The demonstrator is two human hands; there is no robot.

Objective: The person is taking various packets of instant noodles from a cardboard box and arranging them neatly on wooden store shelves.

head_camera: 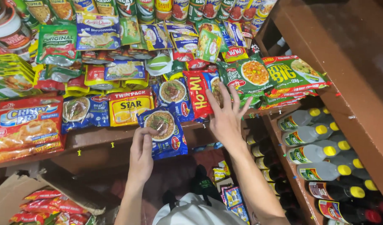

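My left hand grips the lower left corner of a blue noodle packet with a round picture of noodles, held upright in front of the wooden shelf edge. My right hand is raised with fingers spread, its fingertips against a red noodle packet and a green packet lying on the shelf. Another blue noodle packet stands just behind the held one.
The shelf is packed with yellow, red and green pouches and several cans along the back. Bottles with yellow caps lie stacked at the right. A cardboard box of red packets sits at the lower left. More packets lie below.
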